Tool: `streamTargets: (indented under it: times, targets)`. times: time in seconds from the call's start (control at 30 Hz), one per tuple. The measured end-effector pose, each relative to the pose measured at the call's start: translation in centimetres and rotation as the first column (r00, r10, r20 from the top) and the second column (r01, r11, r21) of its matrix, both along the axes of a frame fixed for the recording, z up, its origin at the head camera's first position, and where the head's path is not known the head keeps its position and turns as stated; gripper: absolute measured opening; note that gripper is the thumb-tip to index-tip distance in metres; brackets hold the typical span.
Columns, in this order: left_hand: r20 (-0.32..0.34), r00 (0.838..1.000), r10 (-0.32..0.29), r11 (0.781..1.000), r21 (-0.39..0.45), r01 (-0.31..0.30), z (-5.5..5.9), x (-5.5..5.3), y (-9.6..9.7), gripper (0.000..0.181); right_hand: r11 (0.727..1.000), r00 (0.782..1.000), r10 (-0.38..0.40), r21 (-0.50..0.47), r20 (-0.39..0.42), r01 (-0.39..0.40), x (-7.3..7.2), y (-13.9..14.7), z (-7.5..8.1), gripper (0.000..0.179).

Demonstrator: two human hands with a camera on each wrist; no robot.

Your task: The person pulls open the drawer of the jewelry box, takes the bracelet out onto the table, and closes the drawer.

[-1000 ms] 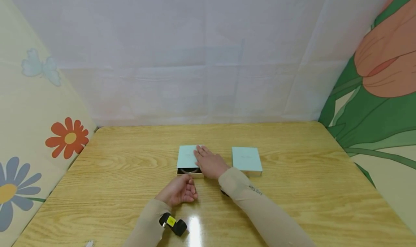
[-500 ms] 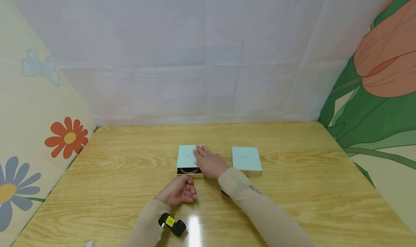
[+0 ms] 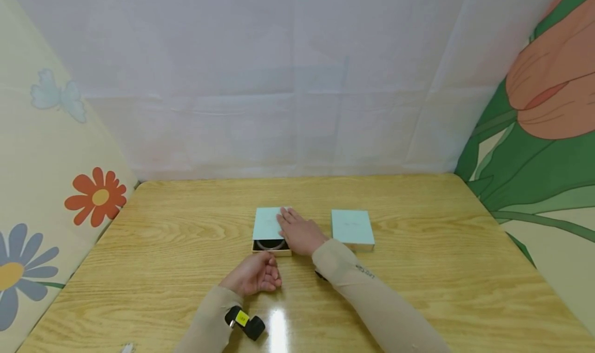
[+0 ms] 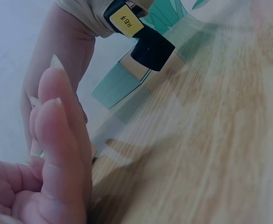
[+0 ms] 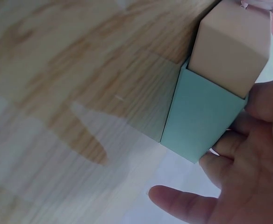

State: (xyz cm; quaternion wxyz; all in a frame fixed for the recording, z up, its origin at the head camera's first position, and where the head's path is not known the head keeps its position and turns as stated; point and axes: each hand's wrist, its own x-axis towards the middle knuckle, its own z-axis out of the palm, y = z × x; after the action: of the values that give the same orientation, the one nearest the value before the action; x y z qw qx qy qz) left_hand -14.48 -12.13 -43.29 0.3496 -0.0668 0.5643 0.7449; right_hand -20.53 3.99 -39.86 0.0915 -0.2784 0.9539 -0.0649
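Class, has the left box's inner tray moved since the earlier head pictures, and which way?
Yes, slightly: the inner tray has slid toward the person, jutting further past the near edge of the light-blue cover, which stays put.

Drawer box (image 3: 266,224) and second box (image 3: 352,226) topped in pale turquoise.
The drawer (image 3: 280,253) is edged cream, lined black; the surface (image 3: 176,275) is streaked with honey grain; red and grey-blue flowers (image 3: 99,196) are printed on a cream panel (image 3: 51,151).

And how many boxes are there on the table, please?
2: the partly open box, touched by the right hand, and the other box to its right. No others show.
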Motion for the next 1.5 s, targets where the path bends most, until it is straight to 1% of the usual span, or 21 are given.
streamTargets:
  times: [0.23,0.47,0.73,1.13,1.3,1.43,1.5]
  targets:
    - [-0.011,1.000,-0.006,1.000,0.007,0.006,-0.26,0.09,0.03,0.034,1.000,1.000,0.001,0.008,-0.014,-0.001,-0.02,-0.05,-0.12,0.050]
    - [-0.017,1.000,-0.014,1.000,0.007,0.014,-0.30,0.27,0.00,0.034,1.000,1.000,0.002,0.002,-0.008,-0.002,-0.04,0.00,-0.15,0.051]
    - [-0.040,0.999,-0.025,0.999,0.021,0.026,-0.29,0.46,-0.17,0.033,1.000,1.000,0.007,0.001,-0.002,-0.007,-0.15,-0.03,-0.25,0.051]
    - [-0.010,1.000,0.006,1.000,-0.007,-0.006,-0.29,0.69,0.01,0.033,1.000,1.000,0.002,-0.016,0.009,-0.002,-0.03,0.06,-0.11,0.051]
    - [-0.020,1.000,0.006,1.000,-0.011,-0.007,-0.22,0.83,0.08,0.031,1.000,1.000,0.004,-0.022,0.008,-0.004,-0.01,0.11,-0.15,0.051]
    - [-0.033,0.999,-0.017,1.000,0.006,0.018,-0.18,0.90,-0.02,0.029,1.000,1.000,0.006,-0.018,0.000,-0.006,0.01,0.11,-0.18,0.051]
    - [-0.036,0.999,-0.039,0.999,0.035,0.040,-0.09,0.91,-0.15,0.028,1.000,1.000,0.005,-0.019,-0.001,-0.005,0.02,0.10,-0.15,0.050]
